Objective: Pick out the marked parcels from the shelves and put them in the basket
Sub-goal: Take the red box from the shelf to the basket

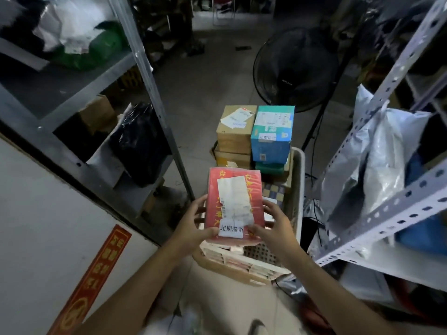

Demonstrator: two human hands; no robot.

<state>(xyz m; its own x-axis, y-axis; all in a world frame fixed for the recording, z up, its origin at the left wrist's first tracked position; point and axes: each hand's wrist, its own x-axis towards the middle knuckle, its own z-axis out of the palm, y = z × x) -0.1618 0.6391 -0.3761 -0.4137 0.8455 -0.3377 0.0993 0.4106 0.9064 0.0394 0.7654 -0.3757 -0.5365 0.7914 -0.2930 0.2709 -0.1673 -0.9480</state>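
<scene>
There's the parcel [233,204] over the basket [299,187] at its near end, boxes [235,134] stacked at its far end, fan [295,68] behind, left rack [142,68] and right rack [396,68] flanking.

It is dim in here; the far aisle and the fan [295,68] sink into murk. What light there is comes from the near side, catching the red parcel [233,204] and the pale wall panel [36,226] at left. A faint sheen sits on the black bag [140,143]. The shelf uprights [145,68] bow outward at the edges, and the sacks [79,32] top left are smeared with blur.
</scene>
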